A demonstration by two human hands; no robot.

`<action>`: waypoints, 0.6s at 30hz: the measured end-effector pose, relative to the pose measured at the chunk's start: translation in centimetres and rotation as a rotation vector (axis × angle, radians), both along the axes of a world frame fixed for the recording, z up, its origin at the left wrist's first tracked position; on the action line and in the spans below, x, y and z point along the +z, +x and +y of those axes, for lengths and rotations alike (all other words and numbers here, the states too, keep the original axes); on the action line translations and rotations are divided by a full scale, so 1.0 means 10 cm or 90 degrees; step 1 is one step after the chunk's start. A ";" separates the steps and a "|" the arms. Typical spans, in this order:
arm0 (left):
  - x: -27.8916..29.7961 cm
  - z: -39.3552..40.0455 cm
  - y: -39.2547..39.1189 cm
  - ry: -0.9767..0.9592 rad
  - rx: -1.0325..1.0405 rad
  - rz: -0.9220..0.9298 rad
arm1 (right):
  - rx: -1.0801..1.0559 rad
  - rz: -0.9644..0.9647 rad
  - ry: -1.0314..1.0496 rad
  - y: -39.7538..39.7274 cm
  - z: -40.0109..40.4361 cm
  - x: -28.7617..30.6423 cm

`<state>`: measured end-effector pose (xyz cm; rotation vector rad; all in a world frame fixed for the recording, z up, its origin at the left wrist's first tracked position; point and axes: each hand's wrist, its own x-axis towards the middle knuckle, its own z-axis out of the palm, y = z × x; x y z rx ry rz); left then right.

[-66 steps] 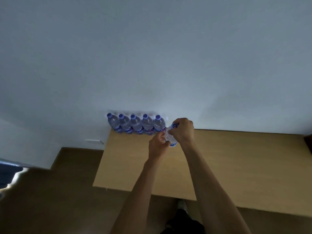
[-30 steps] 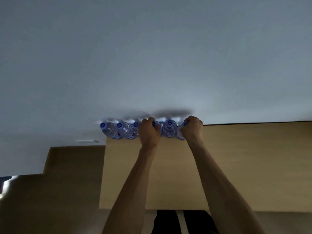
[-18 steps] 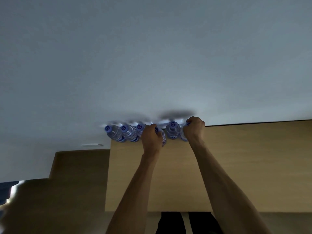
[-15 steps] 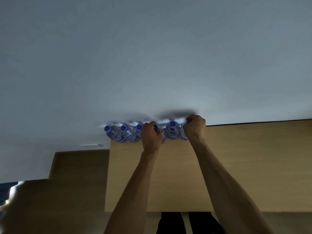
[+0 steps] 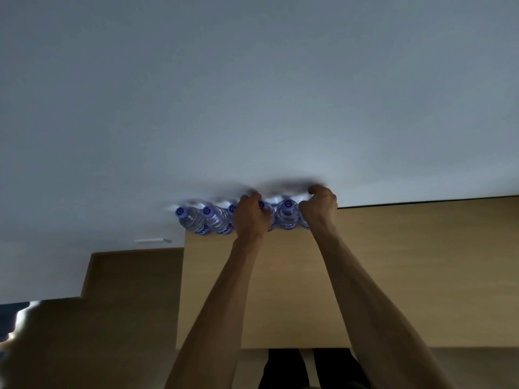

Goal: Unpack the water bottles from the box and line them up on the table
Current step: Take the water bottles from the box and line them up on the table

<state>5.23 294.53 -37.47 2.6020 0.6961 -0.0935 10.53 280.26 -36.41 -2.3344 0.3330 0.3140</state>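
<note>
Bottles of clear plastic with blue caps (image 5: 287, 216) stand in a row at the far edge of the light wooden table (image 5: 407, 262), against the pale grey wall (image 5: 252, 94). The left hand (image 5: 250, 217) has its fingers curled round one bottle in the middle of the row. The right hand (image 5: 318, 207) grips the bottle at the right end, mostly hidden behind it.

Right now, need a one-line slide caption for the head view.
Both hands, left hand and right hand, grip bottles in the row of water bottles at the table edge against the wall.
</note>
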 end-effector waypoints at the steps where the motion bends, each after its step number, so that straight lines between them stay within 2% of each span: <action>1: 0.01 0.01 -0.01 -0.008 -0.002 -0.004 | -0.005 -0.005 0.007 -0.01 0.00 0.00; 9: 0.27 0.00 -0.04 -0.050 0.014 -0.131 | -0.092 -0.057 0.050 -0.04 -0.12 0.19; 14: 0.54 -0.16 0.03 -0.088 -0.036 -0.164 | -0.108 -0.071 0.057 -0.07 -0.12 0.51; 18: 0.73 -0.37 0.07 -0.070 -0.099 -0.167 | -0.126 -0.104 0.048 -0.17 -0.18 0.76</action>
